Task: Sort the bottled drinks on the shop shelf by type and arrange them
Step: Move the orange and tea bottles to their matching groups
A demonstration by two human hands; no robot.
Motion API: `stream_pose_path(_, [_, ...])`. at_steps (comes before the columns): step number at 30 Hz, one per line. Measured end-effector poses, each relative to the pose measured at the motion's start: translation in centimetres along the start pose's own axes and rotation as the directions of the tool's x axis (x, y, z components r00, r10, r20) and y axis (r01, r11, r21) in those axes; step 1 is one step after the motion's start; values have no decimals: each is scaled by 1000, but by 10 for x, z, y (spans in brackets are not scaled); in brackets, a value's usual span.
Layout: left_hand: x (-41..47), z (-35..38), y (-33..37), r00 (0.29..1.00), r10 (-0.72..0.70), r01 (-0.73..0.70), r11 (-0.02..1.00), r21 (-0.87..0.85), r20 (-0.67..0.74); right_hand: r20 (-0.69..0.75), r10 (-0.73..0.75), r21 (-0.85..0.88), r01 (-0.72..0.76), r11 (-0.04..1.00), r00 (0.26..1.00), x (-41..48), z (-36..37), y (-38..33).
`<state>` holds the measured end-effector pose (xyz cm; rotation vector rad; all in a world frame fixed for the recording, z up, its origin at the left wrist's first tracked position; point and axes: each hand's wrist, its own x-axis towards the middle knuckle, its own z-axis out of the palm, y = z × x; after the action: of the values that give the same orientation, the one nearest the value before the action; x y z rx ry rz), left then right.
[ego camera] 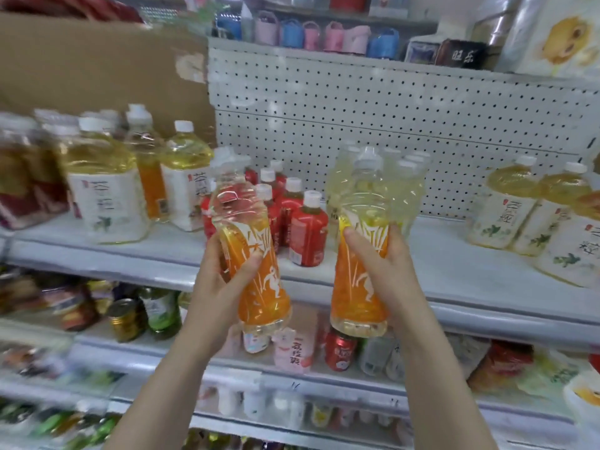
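I hold two clear bottles with orange labels in front of the white shelf (454, 271). My left hand (224, 280) grips the left orange-label bottle (256, 277), which tilts left. My right hand (380, 264) grips the right orange-label bottle (360, 287), held upright. Behind them on the shelf stand several small red-label bottles (305, 232) and a group of pale yellow bottles (406, 186). Large white-label tea bottles stand at the left (107, 196) and at the right (506, 212).
A white pegboard back panel (389, 108) closes the shelf; a cardboard box (97, 69) stands at the upper left. Lower shelves hold cans (341, 350), jars and small bottles. Bare shelf surface lies between the pale yellow group and the right tea bottles.
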<state>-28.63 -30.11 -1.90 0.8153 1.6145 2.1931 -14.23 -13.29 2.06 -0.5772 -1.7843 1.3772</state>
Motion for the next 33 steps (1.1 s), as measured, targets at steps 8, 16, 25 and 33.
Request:
stream_pose_path(8, [-25, -155, 34, 989, 48, -37, 996, 77, -143, 176, -2, 75, -12, 997, 984, -40, 160, -5])
stream_pose_path(16, [-35, -285, 59, 957, 47, -6, 989, 145, -286, 356, -8, 66, -16, 998, 934, -57, 299, -13])
stream_pose_path(25, [3, -394, 64, 923, 89, -19, 982, 186, -375, 410, -69, 80, 39, 996, 909, -41, 436, -8])
stream_pose_path(33, [90, -458, 78, 934, 163, -89, 968, 236, -317, 309, -150, 45, 143, 989, 939, 10, 516, -16])
